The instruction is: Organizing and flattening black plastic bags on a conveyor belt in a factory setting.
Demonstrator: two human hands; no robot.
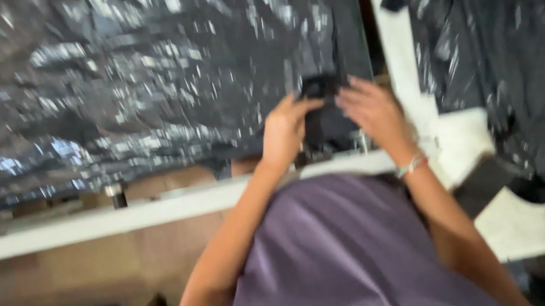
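Hands point(329, 119) pinch a small black object point(317, 87) against crinkled glossy black plastic sheeting point(131, 73).

Large crinkled black plastic bag point(132, 80) spread across the upper left, glossy with grey glints; second black plastic bag point(522, 43) hanging at right. No labels, signs, screens.

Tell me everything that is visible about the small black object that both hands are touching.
The small black object is dark, blocky and blurred, so its kind cannot be told. It sits at the lower edge of the large crinkled shiny black plastic sheet, above the white frame rail. The left hand touches its left side with fingertips near its top; the right hand rests against its right side. More dark material hangs just beneath it between the hands.
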